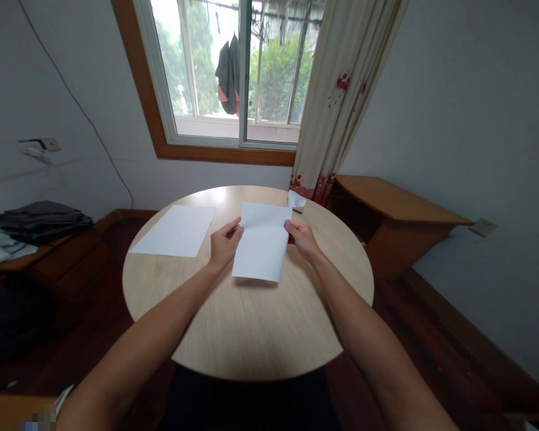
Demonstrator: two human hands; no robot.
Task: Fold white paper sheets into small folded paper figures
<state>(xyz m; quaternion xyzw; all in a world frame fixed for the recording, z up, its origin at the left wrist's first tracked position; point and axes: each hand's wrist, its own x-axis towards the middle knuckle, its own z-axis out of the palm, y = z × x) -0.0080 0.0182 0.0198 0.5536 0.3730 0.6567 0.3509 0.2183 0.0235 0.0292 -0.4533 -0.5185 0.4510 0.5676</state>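
As daylight comes through a sliding window [273, 78] beyond the round table [260, 341], I watch from afar, through the head camera, two bare hands holding up a sheet of white paper [263, 245]. The sheet is over the middle of the table, tilted, its near edge lifted off the wood above a strip of shadow. The left hand [224, 241] has thumb and fingers clamped on the sheet's left edge; the right hand [302, 238] pinches the opposite edge near the far corner, thumb on top. I see a second sheet [175, 232] lying flat on the table's left side, apart from the left hand. Near the table's far rim, just beyond the right hand, I make out a small folded paper [297, 202], its creases too small for me to read. Past the table's far right side, a pale curtain [330, 114] with a red print hangs by the window, and a brown wooden desk [399, 203] stands to the table's right. Left of the table, I find a stack of dark folded material [42, 222]. Outside, beyond the table and the glass, a dark garment [229, 76] hangs before green foliage [278, 78].
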